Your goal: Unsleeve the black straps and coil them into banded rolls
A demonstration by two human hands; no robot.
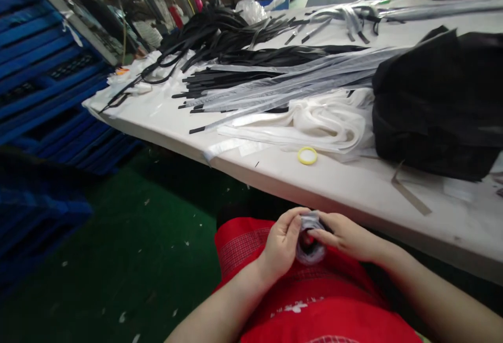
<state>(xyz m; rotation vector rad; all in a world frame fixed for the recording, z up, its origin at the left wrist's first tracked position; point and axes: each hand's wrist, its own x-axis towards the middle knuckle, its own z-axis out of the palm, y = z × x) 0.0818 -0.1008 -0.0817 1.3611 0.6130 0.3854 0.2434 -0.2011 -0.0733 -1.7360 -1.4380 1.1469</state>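
Both hands meet low in front of my red garment [314, 306], below the table edge. My left hand [281, 246] curls round a small rolled-up grey strip [310, 243] with a dark core. The fingers of my right hand [346, 235] pinch the top of the same roll from the other side. On the white table [275, 170] above lie long clear-wrapped strips [283, 89] and black strips [236, 78].
A yellow ring [307, 155] lies near the table's front edge. Folded white material [314, 123] and a black fabric bundle [436, 102] sit at the right. Tangled black straps [212, 31] fill the far end. Blue pallets [43, 70] stand at left on green floor [137, 249].
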